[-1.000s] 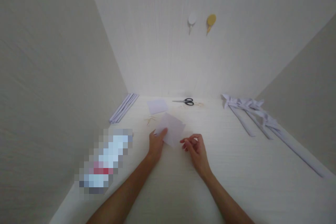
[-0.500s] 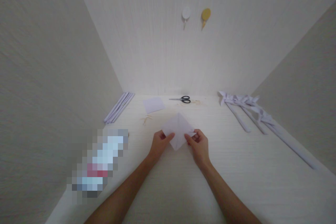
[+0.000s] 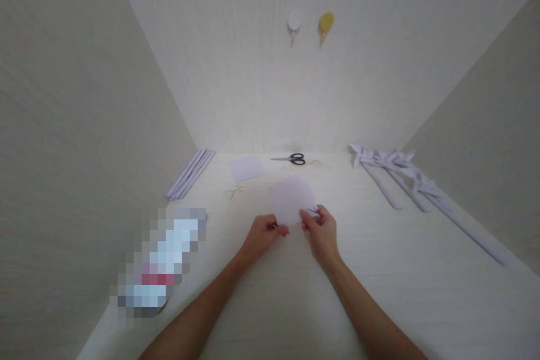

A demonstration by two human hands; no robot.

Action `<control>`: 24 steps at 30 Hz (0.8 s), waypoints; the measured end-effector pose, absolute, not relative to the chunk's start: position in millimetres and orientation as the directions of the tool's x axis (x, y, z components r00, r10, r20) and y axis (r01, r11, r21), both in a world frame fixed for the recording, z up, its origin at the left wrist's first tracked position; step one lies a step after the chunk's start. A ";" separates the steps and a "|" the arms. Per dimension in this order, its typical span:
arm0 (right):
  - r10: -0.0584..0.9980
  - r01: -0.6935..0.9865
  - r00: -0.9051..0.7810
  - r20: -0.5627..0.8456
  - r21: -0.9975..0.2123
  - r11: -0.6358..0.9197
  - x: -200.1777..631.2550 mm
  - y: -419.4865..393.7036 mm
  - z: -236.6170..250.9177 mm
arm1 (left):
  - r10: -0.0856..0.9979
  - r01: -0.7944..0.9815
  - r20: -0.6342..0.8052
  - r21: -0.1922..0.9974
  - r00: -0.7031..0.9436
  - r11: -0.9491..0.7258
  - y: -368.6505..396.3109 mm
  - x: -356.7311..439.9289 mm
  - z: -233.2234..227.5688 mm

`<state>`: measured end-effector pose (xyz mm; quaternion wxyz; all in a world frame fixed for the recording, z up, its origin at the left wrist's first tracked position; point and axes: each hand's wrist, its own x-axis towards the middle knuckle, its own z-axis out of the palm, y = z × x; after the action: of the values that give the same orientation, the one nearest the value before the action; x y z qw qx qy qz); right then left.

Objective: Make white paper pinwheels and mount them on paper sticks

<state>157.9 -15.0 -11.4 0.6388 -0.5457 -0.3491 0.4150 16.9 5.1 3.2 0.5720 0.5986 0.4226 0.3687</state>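
Observation:
A pale sheet of paper (image 3: 292, 198) lies in front of me, its near edge between my hands. My right hand (image 3: 321, 232) pinches its near right corner, where a small cut or folded flap shows. My left hand (image 3: 266, 233) is closed at the near left corner, thumb against the fingers; the grip itself is partly hidden. Beyond the sheet lie black-handled scissors (image 3: 297, 159), their blades pointing left. Another square of pale paper (image 3: 247, 169) rests to the left of the scissors.
Thin tan strips (image 3: 235, 190) lie left of the sheet. Rolled paper sticks (image 3: 192, 174) line the left wall. Paper pinwheels on sticks (image 3: 390, 160) lie along the right. A blurred-out object (image 3: 162, 261) is at near left. White (image 3: 295, 20) and yellow hooks (image 3: 326, 22) hang on the back wall.
The sheet has turned from a diamond, with a point toward me, to a squarer position. My left hand has shifted slightly right and nearer to me; the right stays at its corner.

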 end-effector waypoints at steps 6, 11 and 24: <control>0.948 -0.120 0.319 0.003 -0.992 0.043 155.2 -15.8 -11.1 | 0.958 -0.078 -0.068 0.993 0.279 0.093 4.3 19.9 5.8; 0.979 -0.032 0.203 -0.001 -0.999 0.006 151.0 -18.2 -9.2 | 0.984 -0.050 -0.167 0.985 -0.066 0.164 4.0 22.9 0.6; 0.955 -0.027 0.294 0.037 -0.999 0.047 150.9 -18.6 -9.4 | 0.981 -0.119 -0.169 0.980 -0.091 0.158 3.4 23.2 1.1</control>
<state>150.9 -18.6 -9.4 0.5876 -0.5493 -0.4221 0.4180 23.2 3.4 1.1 0.5407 0.4027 0.5354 0.5087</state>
